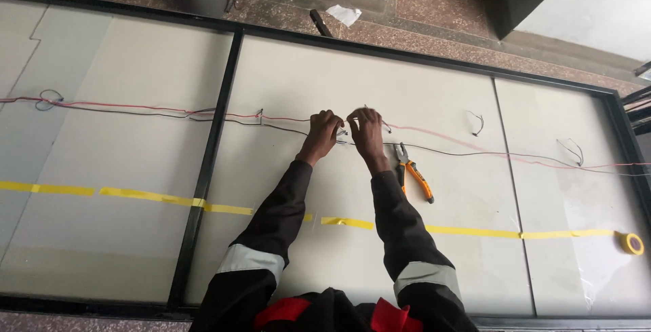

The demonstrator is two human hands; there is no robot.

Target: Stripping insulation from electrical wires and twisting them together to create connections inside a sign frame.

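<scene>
Both hands meet mid-panel on the wire run. Left hand (pixel 323 129) and right hand (pixel 366 130) are nearly touching, fingers curled shut and pinching the thin wires (pixel 271 118) where the red and black strands come together; likely a joint being held taut between the two grips so the ends stay aligned, though the exact contact is too small to make out. The red wire (pixel 122 107) and black wire (pixel 475 153) run roughly left to right across the whole surface, passing under the hands. Orange-handled pliers (pixel 413 172) lie just beside the right wrist, set down within easy reach, jaws pointing toward the wires. A strip of yellow tape (pixel 142 196) crosses the panels below the forearms, parallel to the wires; its roll (pixel 633 243) sits at the far right end. Short loose wire stubs (pixel 477 123) stick up near the run on the right. The work surface is a set of large pale flat panels (pixel 420 88) in a black frame (pixel 210 149), lying on a speckled reddish stone floor (pixel 434 0). Scraps of white paper (pixel 344 13) and a dark tool lie on the floor beyond the frame.
</scene>
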